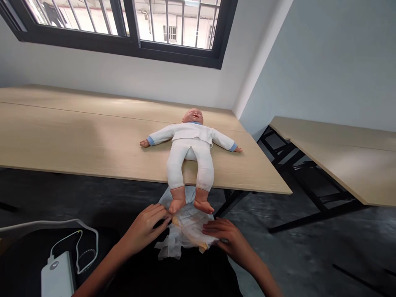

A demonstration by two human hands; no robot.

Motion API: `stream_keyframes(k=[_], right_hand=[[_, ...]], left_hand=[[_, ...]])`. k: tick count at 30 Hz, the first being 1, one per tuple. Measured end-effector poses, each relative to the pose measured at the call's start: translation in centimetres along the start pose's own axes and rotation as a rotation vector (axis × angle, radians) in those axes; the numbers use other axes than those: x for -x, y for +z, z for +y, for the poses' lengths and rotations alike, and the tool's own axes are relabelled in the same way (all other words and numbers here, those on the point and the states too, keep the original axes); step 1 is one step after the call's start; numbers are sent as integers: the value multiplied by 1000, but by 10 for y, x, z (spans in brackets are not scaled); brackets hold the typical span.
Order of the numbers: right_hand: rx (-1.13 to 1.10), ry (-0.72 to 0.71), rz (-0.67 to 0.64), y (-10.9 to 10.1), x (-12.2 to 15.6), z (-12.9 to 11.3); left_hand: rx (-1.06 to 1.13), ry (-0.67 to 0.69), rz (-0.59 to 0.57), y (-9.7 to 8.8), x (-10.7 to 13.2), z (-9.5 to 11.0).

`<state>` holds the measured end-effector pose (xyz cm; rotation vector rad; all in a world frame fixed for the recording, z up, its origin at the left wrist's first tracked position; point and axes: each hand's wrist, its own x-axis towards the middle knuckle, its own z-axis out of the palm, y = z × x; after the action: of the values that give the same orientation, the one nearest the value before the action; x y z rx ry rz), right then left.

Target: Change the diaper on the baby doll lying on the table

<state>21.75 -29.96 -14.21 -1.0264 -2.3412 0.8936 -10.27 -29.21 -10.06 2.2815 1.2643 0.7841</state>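
So there's one baby doll (190, 138) in white clothes with blue cuffs, lying on its back on the worktop (77, 132), legs hanging over the edge. One crumpled white disposable diaper (185, 233) sits right under its two feet, off the edge. The left hand (144, 229) is curled narrow, gripping it; the right hand (224, 239) lies flatter on top, can't tell if it's gripping. One white power bank (57, 276) with a cable (76, 243) sits off to the left.
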Motion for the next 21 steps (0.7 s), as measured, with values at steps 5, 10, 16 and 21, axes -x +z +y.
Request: stream_keyframes(k=[5, 10, 16, 21], right_hand=[[-238, 32, 63, -32, 4, -30], [24, 83, 453, -76, 4, -85], [32, 111, 792, -127, -15, -135], [-326, 185, 838, -163, -64, -121]], left_hand=[[131, 100, 95, -10, 2, 28], [347, 214, 91, -12, -17, 62], [646, 97, -115, -5, -70, 96], [861, -100, -254, 0, -96, 107]])
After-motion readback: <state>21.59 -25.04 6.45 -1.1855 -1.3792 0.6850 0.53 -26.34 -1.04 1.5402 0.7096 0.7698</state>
